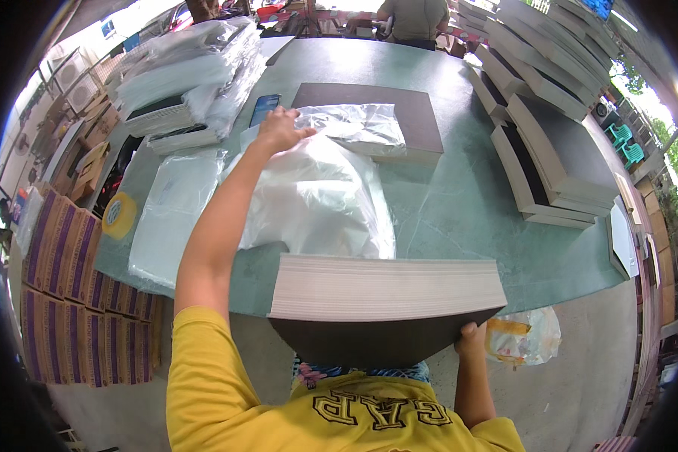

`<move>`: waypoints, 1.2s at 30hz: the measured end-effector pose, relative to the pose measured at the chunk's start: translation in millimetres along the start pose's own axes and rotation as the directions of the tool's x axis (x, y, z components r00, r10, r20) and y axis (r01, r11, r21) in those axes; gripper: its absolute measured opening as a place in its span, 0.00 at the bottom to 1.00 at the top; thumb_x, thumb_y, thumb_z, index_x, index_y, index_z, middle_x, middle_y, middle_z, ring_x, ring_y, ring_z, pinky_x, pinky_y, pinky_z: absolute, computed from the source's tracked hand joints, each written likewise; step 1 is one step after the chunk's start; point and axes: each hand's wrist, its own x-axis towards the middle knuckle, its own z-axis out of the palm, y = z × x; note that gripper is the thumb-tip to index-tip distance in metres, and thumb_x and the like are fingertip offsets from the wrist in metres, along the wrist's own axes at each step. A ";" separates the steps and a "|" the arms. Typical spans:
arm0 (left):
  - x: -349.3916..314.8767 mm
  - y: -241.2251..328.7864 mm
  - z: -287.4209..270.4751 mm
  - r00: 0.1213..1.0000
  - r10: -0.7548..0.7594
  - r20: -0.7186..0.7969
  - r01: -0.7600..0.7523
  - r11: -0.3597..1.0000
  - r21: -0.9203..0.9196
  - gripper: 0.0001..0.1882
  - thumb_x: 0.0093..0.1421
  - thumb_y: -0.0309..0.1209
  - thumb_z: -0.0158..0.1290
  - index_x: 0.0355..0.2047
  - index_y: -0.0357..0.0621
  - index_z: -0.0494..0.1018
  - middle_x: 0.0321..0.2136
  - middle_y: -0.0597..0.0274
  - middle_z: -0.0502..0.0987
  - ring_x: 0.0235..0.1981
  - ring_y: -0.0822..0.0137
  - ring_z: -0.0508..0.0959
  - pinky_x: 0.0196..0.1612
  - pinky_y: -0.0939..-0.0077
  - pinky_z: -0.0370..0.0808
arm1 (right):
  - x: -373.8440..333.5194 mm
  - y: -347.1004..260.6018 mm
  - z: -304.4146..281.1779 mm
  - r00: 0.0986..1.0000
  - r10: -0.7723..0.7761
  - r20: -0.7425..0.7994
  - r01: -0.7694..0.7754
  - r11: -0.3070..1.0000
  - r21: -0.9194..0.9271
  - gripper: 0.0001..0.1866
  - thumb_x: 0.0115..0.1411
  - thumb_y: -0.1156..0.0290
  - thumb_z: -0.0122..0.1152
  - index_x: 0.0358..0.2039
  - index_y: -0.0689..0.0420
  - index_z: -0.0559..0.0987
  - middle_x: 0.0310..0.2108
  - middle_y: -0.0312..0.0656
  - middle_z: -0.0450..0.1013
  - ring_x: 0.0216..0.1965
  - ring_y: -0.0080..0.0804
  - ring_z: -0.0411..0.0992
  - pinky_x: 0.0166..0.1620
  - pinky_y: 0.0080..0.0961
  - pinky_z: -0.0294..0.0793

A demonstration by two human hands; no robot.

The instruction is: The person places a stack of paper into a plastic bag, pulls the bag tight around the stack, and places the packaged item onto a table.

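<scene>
Near the table's front edge, a thick stack of pale sheets with a black cover is tilted towards me. My right hand grips its lower right corner, with the thumb on the black face and the other fingers hidden. My left arm stretches forward over the table, and my left hand rests at the far end of a clear plastic bag, fingers apart. The bag lies puffed and wrinkled. Behind it, another dark-topped stack lies flat, partly covered by clear plastic. A phone lies just beyond my left hand.
Plastic-wrapped stacks rise at the far left. Flat plastic bags and a tape roll lie nearer. Dark-covered stacks line the right side. Cartons stand left of the table. Another person is beyond it.
</scene>
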 end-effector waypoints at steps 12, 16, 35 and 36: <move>-72.2 -36.4 -52.9 0.948 -0.004 0.317 0.187 0.817 -0.546 0.21 0.49 0.30 0.52 0.44 0.44 0.66 0.38 0.56 0.72 0.41 0.60 0.71 0.44 0.72 0.66 | -15.0 31.3 -37.4 0.998 -0.066 0.015 0.067 0.988 -0.136 0.54 0.33 0.34 0.58 0.51 0.64 0.56 0.47 0.42 0.60 0.49 0.33 0.59 0.50 0.32 0.59; -131.7 -45.1 -47.3 0.962 0.143 0.231 -0.001 0.851 -0.525 0.36 0.41 0.33 0.60 0.51 0.48 0.59 0.49 0.57 0.63 0.51 0.62 0.63 0.52 0.72 0.60 | -11.9 27.0 -30.6 0.995 -0.100 0.030 0.104 0.983 -0.154 0.53 0.35 0.32 0.53 0.50 0.64 0.57 0.47 0.42 0.61 0.48 0.34 0.60 0.51 0.32 0.59; -64.7 59.9 30.2 0.981 0.192 0.022 -0.177 0.939 -0.295 0.40 0.35 0.45 0.62 0.51 0.60 0.58 0.47 0.57 0.64 0.50 0.53 0.63 0.50 0.61 0.61 | 4.1 -8.8 18.8 1.000 0.022 0.019 -0.024 0.992 0.120 0.51 0.31 0.48 0.71 0.50 0.64 0.57 0.44 0.42 0.62 0.46 0.31 0.62 0.47 0.27 0.63; -62.3 60.3 26.0 0.981 0.186 0.053 -0.166 0.949 -0.268 0.40 0.35 0.45 0.62 0.51 0.60 0.58 0.48 0.57 0.63 0.51 0.53 0.62 0.51 0.60 0.60 | 6.9 -12.9 22.7 0.998 -0.008 0.064 -0.002 0.988 0.152 0.50 0.32 0.49 0.71 0.50 0.64 0.57 0.43 0.42 0.62 0.45 0.31 0.62 0.46 0.26 0.63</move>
